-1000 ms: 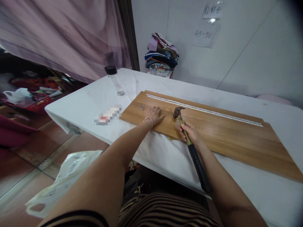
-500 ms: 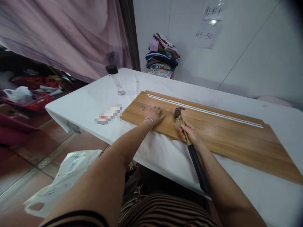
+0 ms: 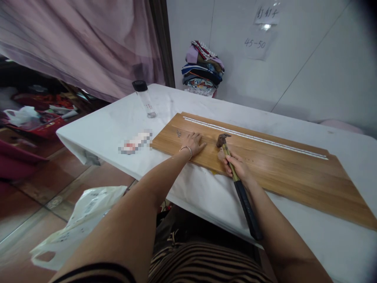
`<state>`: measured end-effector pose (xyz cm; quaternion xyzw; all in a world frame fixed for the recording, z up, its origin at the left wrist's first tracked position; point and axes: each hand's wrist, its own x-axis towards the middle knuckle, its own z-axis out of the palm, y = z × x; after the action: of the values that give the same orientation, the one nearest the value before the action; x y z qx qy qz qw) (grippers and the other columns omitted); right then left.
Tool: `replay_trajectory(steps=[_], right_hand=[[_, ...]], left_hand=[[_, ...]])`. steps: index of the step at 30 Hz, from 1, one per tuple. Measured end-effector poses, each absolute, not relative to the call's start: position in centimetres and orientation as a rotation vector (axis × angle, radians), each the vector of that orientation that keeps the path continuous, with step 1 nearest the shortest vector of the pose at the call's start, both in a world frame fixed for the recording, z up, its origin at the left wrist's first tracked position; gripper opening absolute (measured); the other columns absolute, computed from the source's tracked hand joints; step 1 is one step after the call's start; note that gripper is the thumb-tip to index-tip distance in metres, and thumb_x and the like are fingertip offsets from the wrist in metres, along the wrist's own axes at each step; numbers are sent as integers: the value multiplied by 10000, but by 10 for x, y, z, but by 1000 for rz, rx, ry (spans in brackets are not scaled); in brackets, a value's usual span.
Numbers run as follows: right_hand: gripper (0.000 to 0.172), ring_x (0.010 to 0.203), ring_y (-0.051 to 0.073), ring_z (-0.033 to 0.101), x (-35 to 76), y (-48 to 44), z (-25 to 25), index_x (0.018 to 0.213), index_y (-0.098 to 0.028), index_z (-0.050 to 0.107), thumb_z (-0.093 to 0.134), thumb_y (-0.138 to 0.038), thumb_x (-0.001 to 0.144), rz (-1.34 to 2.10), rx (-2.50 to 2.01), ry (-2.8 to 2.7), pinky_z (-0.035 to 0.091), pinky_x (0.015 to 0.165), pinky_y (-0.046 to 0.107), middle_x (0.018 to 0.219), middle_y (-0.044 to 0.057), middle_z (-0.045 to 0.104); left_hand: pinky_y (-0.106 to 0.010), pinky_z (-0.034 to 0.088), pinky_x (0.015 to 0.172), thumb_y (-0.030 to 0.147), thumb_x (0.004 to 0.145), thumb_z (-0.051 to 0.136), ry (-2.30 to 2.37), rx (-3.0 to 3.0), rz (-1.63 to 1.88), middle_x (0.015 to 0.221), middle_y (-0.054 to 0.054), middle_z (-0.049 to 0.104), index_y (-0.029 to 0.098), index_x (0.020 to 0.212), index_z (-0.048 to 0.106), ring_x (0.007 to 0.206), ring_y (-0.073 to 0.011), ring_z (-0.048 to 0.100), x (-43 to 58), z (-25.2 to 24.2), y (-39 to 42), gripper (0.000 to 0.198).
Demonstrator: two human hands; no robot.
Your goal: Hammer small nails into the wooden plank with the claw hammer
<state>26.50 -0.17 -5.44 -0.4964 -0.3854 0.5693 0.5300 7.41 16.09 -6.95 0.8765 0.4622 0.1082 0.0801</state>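
A board (image 3: 279, 165) lies on the counter (image 3: 112, 125), close to its near edge and slanting away toward the right end. A strip (image 3: 256, 137) runs along the board's far edge. The left grip (image 3: 193, 142) rests flat on the board's left end, with a small metal piece (image 3: 178, 133) on the board just beyond it to the left. To its right, at the board's near edge, the right grip (image 3: 237, 167) is closed round a hammer (image 3: 242, 195). The hammer's head sits on the board and its handle reaches back past the counter's near edge. A bottle (image 3: 144, 98) stands upright behind the board's left end. A small flat item (image 3: 135, 142) lies just left of the board. A pile of cloth (image 3: 202, 68) sits behind the counter's far edge. A bag (image 3: 85, 212) lies on the floor, left of the near edge.
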Motion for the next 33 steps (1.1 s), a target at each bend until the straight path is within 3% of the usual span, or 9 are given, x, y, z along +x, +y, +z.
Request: replay_trajectory(steps=[17, 24, 33], right_hand=[[451, 356, 52, 397, 264, -2, -54, 839, -246, 520, 826, -559, 735, 1352, -1169, -932, 314, 291, 189, 654, -80, 579], [447, 340, 74, 374, 266, -1, -56, 795, -250, 515, 808, -585, 761, 1374, -1208, -960, 296, 294, 192, 506, -90, 487], [449, 346, 71, 381, 265, -1, -55, 784, -249, 514, 813, -583, 752, 1369, -1195, -962, 305, 294, 196, 540, -79, 524]], left_hand=[[-450, 356, 1265, 470, 1040, 549, 1416, 2622, 286, 1544, -113, 634, 206, 1364, 695, 1472, -322, 503, 74, -70, 161, 443], [-445, 363, 1249, 477, 1044, 546, 1410, 2636, 296, 1527, -122, 641, 192, 1344, 702, 1449, -323, 514, 74, -71, 163, 442], [-445, 367, 1243, 480, 1047, 550, 1409, 2632, 293, 1518, -118, 645, 188, 1320, 706, 1449, -322, 510, 74, -72, 162, 429]])
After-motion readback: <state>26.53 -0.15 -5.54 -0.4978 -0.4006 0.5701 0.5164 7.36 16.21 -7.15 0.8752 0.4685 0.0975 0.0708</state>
